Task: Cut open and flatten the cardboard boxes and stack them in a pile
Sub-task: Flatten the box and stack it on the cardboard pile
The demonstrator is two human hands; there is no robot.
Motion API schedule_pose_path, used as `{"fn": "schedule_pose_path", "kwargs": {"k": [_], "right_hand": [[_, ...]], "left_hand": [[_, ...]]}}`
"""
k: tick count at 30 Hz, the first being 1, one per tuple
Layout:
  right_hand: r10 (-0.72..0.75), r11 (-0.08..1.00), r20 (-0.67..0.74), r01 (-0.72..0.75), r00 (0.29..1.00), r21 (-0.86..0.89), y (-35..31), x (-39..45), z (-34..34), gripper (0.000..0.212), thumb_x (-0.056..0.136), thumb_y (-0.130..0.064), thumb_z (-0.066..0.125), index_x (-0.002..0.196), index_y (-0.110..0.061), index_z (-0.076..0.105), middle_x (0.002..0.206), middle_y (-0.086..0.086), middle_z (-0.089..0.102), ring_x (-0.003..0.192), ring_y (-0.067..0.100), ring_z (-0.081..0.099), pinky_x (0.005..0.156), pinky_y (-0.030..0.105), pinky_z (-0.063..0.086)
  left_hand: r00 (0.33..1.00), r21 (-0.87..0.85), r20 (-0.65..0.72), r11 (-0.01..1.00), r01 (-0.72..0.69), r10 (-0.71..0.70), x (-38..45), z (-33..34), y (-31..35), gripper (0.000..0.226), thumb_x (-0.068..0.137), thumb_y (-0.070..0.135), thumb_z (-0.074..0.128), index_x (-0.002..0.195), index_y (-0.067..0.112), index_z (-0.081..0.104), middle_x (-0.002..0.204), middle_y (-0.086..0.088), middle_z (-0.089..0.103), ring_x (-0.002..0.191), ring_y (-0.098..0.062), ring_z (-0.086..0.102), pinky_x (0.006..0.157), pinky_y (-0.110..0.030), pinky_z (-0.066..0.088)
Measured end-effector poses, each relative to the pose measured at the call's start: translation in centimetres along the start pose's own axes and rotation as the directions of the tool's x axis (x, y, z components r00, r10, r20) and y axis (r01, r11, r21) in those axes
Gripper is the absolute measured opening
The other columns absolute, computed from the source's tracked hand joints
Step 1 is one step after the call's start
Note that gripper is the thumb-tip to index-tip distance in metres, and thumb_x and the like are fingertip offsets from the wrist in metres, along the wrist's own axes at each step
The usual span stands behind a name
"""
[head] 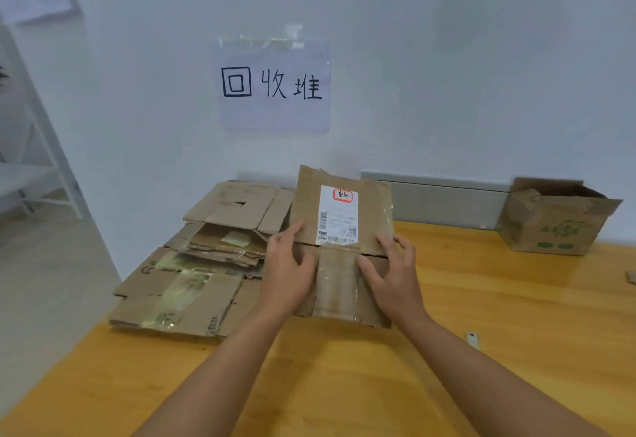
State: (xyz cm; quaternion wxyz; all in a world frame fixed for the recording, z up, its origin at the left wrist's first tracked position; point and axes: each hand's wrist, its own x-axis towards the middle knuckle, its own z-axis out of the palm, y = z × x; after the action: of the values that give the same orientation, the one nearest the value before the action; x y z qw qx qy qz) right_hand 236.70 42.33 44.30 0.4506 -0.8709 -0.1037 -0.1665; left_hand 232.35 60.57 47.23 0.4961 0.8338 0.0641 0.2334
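A flattened brown box (339, 285) with a white shipping label and clear tape lies in the middle of the wooden table; its far flap stands tilted up. My left hand (287, 264) holds its left edge, thumb on top at the fold. My right hand (392, 268) holds the right edge the same way. Just to the left lies a pile of flattened cardboard (192, 274) with strips of yellowed tape. An open, upright cardboard box (550, 218) with green print stands at the far right by the wall.
The wooden table (499, 316) ends on the left, beside the pile. A white wall with a handwritten paper sign (273, 85) rises behind. A small pale object (474, 340) lies on the table at the right. A white shelf frame (41, 175) stands at far left.
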Motion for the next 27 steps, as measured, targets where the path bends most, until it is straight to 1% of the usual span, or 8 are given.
{"fn": "schedule_pose_path", "kwargs": {"k": [5,8,12,16,20,23,25,27], "right_hand": [[-0.092,0.996,0.088,0.092,0.992,-0.001,-4.7,1.8,4.6,0.063,0.091,-0.031,0.069,0.147,-0.021,0.042,0.154,-0.002,0.024,0.133,0.013,0.038,0.098,0.021,0.034],[-0.091,0.995,0.130,0.084,0.987,0.055,-6.6,2.6,8.0,0.066,0.093,-0.027,0.067,0.150,-0.018,0.036,0.158,-0.001,0.022,0.141,0.011,0.027,0.105,0.015,0.022],[-0.106,0.993,0.174,0.096,0.979,0.066,-9.3,6.0,12.0,0.072,0.094,-0.026,0.065,0.154,-0.015,0.027,0.160,-0.001,0.018,0.146,0.010,0.018,0.104,0.008,0.010],[-0.118,0.993,0.206,0.117,0.971,0.016,-11.3,11.3,14.9,0.064,0.094,-0.025,0.064,0.148,-0.010,0.034,0.156,0.006,0.023,0.144,0.020,0.025,0.110,0.019,0.018],[-0.048,0.997,0.237,0.060,0.970,-0.041,-11.5,14.9,17.6,0.060,0.094,-0.031,0.063,0.144,-0.013,0.036,0.154,0.004,0.025,0.138,0.024,0.035,0.110,0.033,0.032],[-0.007,0.992,0.281,0.042,0.960,-0.118,-10.1,15.2,19.4,0.060,0.094,-0.034,0.063,0.143,-0.013,0.036,0.148,0.005,0.037,0.132,0.025,0.042,0.103,0.035,0.038],[0.040,0.979,0.317,0.027,0.947,-0.202,-8.8,14.3,20.5,0.057,0.098,-0.037,0.056,0.146,-0.015,0.034,0.151,0.007,0.034,0.132,0.029,0.041,0.104,0.038,0.039],[0.063,0.941,0.301,0.044,0.952,-0.336,-7.7,13.1,21.3,0.047,0.102,-0.043,0.042,0.143,-0.020,0.039,0.155,0.008,0.028,0.132,0.032,0.038,0.106,0.042,0.037]], "left_hand": [[1.000,0.185,-0.012,0.983,0.013,-0.011,4.0,-6.3,-1.1,0.058,0.095,0.013,0.050,0.149,0.028,0.034,0.141,0.001,0.036,0.109,-0.014,0.049,0.086,-0.023,0.036],[1.000,0.290,-0.010,0.957,0.021,-0.019,6.8,-9.6,-2.1,0.053,0.096,0.014,0.047,0.147,0.021,0.038,0.146,-0.005,0.035,0.124,-0.023,0.047,0.094,-0.026,0.035],[0.998,0.403,-0.046,0.914,0.054,-0.039,11.6,-12.5,-3.6,0.051,0.095,0.018,0.046,0.145,0.020,0.039,0.149,-0.006,0.029,0.130,-0.027,0.041,0.098,-0.034,0.038],[1.000,0.518,0.011,0.855,0.004,-0.011,16.6,-13.3,-5.2,0.057,0.094,0.033,0.048,0.146,0.018,0.030,0.157,-0.006,0.014,0.138,-0.032,0.025,0.107,-0.043,0.035],[0.994,0.692,0.105,0.720,-0.053,-0.028,19.7,-12.7,-7.7,0.064,0.099,0.042,0.041,0.154,0.026,0.012,0.163,-0.009,-0.008,0.144,-0.037,0.013,0.113,-0.047,0.026],[0.983,0.779,0.159,0.624,-0.070,-0.088,19.6,-11.1,-10.2,0.061,0.102,0.052,0.027,0.157,0.033,0.008,0.164,-0.008,-0.016,0.149,-0.035,-0.001,0.119,-0.046,0.008],[0.975,0.767,0.192,0.636,-0.079,-0.111,18.8,-9.9,-11.7,0.058,0.103,0.055,0.020,0.157,0.037,0.009,0.164,-0.003,-0.018,0.151,-0.029,-0.013,0.121,-0.044,-0.005],[0.962,0.721,0.240,0.688,-0.085,-0.132,18.2,-9.1,-12.9,0.056,0.103,0.054,0.017,0.157,0.037,0.013,0.165,0.000,-0.013,0.151,-0.025,-0.015,0.121,-0.042,-0.008]]}}
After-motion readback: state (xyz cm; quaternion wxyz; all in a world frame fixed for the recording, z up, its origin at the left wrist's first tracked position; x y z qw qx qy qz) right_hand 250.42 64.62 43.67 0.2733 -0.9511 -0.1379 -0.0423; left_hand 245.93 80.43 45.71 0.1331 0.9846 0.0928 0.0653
